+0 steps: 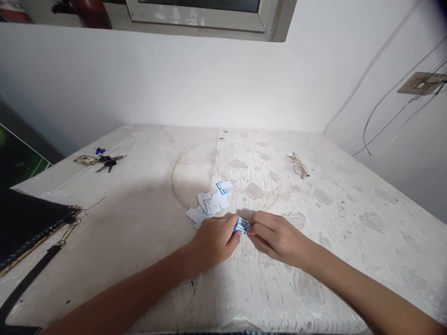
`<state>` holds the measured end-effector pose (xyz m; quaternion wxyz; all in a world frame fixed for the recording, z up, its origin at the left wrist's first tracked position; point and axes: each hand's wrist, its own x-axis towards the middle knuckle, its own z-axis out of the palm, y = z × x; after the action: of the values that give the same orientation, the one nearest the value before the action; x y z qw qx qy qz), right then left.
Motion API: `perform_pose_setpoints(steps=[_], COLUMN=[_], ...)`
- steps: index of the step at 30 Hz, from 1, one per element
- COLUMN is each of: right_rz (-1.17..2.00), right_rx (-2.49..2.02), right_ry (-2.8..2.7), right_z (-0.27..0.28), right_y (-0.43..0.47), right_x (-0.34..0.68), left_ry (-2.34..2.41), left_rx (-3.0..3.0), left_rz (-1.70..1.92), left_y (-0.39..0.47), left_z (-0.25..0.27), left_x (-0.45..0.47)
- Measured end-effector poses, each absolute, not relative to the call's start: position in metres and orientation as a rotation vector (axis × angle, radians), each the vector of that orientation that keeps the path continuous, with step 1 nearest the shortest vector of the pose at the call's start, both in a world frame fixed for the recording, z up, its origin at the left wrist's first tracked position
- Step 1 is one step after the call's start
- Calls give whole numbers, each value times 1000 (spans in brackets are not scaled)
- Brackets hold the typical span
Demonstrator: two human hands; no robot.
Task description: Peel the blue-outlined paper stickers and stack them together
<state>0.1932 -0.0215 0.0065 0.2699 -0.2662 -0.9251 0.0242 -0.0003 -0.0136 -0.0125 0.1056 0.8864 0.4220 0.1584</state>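
Between my two hands, just above the table, is a small piece of white paper with blue printed lines. My left hand pinches its left side with thumb and fingers. On the other side, my right hand is closed with its fingertips on the paper's right end. Behind my left hand lies a loose pile of white paper pieces, partly covered by that hand. A piece with blue outlines rests at the pile's far end.
Eyeglasses lie at the right back. Keys with a fob and a small blue item are at the left. A black bag with a strap stands on the left edge. Cables hang by the wall socket.
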Motion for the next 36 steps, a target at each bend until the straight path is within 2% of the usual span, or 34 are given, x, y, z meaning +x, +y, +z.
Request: perform_pose_setpoints(steps=[4,10,17,20,26,33,36], right_rz=[263,358,737,714,427,579,553], right_rx=[-695,-752,-849,-892,-979,-803,-894], right_ry=[-2523,-2570,-2446,-2261,-2135,-2638,-2870], right_z=[2,-2,6,4,7,37,47], right_y=[-18,-17,-21,-18,6,44,50], right_x=[195,196,195,194,184,128,104], left_ry=[1166,1137,1200,1192,1160,1086,1082], left_rx=[2540,2525,2651,2719,2819,2822,2840], left_rz=[448,404,430,410,386,464,483], left_y=[-15,-18,-22,-22,-21,-18,-19], left_z=[-7,-1,-10,-12,-11,-21,-19], left_x=[-2,-5,-4,-4,-5,-9,-9])
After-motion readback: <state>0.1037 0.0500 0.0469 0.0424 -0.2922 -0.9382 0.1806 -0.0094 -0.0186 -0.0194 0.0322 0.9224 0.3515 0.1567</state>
